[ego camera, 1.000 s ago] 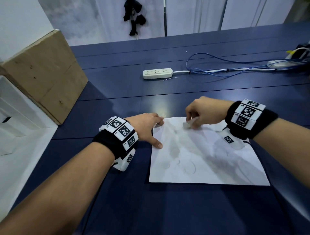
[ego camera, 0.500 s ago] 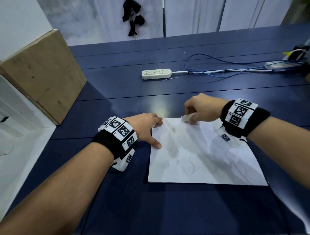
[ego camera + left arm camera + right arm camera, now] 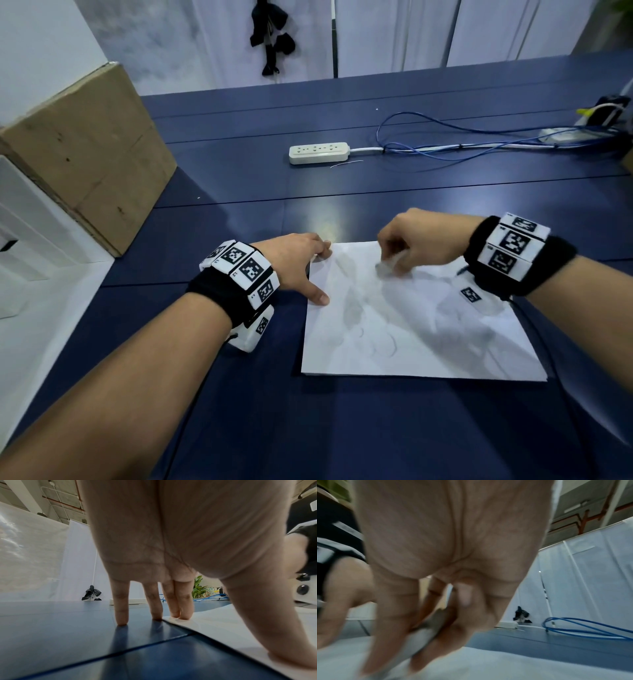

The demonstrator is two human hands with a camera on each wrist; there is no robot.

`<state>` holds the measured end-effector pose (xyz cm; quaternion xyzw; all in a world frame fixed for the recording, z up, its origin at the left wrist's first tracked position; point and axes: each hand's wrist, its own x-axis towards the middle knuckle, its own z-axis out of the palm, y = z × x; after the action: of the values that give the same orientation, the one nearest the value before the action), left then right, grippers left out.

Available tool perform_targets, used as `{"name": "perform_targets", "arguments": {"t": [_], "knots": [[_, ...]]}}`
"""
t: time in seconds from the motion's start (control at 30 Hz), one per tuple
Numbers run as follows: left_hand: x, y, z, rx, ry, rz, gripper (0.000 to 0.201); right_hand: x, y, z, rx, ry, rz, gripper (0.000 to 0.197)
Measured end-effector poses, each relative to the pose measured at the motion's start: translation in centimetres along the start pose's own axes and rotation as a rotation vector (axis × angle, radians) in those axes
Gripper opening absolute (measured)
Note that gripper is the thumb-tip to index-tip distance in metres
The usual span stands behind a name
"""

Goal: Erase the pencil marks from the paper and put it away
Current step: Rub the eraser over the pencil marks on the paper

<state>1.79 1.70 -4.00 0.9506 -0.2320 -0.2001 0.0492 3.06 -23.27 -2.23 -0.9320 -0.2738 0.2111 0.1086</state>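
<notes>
A white sheet of paper [image 3: 411, 322] with faint pencil curves lies flat on the dark blue table [image 3: 308, 428]. My left hand [image 3: 301, 263] rests at the sheet's far left corner, straight fingers [image 3: 181, 607] and thumb pressing its edge down. My right hand [image 3: 411, 246] hovers over the far part of the sheet and pinches a small pale eraser [image 3: 388, 265], whose tip touches the paper. In the right wrist view the eraser [image 3: 426, 639] is blurred between thumb and fingers.
A cardboard box [image 3: 85, 154] stands at the far left, beside a white unit [image 3: 34, 257]. A white power strip [image 3: 318, 153] and looped blue cables [image 3: 479, 137] lie further back on the table. White curtains hang behind.
My right hand with the eraser slid toward the sheet's far edge, then came back nearer onto the paper. The left hand and the paper stayed in place.
</notes>
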Motion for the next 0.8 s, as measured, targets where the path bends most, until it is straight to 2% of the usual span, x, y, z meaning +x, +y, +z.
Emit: {"name": "perform_targets", "arguments": {"t": [0.07,0.1,0.13,0.27,0.33,0.5,0.53,0.63,0.7,0.77,0.8], "knots": [[0.1,-0.1,0.0,-0.001,0.002,0.002,0.091,-1.0,-1.0,0.6,0.040,-0.168,-0.060,0.015],[0.1,-0.1,0.0,-0.001,0.003,0.003,0.090,-1.1,-1.2,0.7,0.031,-0.187,-0.064,0.017],[0.1,-0.1,0.0,0.000,0.005,0.006,0.089,-0.6,-1.0,0.6,0.008,-0.151,-0.057,0.020],[0.0,0.0,0.0,0.001,0.008,0.006,0.089,2.2,0.4,-0.9,-0.051,0.142,0.065,0.021],[0.1,0.0,0.0,0.006,0.009,0.008,0.089,2.3,0.7,-0.9,-0.036,0.167,0.079,0.019],[0.0,-0.2,0.1,0.002,0.014,0.018,0.091,-0.5,-1.5,0.8,0.061,-0.172,-0.082,0.016],[0.0,-0.1,0.1,0.000,0.013,0.019,0.091,-0.3,-1.5,0.7,0.041,-0.156,-0.081,0.017],[-0.1,-0.1,0.0,-0.004,0.014,0.017,0.091,1.9,-0.5,-0.6,-0.064,0.081,0.016,0.019],[-0.2,0.0,0.0,-0.003,0.016,0.015,0.092,2.8,0.2,-1.1,-0.075,0.181,0.078,0.018],[-0.1,0.0,0.1,-0.002,0.016,0.014,0.093,2.3,0.5,-0.9,-0.050,0.163,0.065,0.020],[-0.1,-0.2,0.1,-0.006,0.016,0.013,0.094,1.5,0.2,-0.6,-0.027,0.103,0.026,0.020]]}}
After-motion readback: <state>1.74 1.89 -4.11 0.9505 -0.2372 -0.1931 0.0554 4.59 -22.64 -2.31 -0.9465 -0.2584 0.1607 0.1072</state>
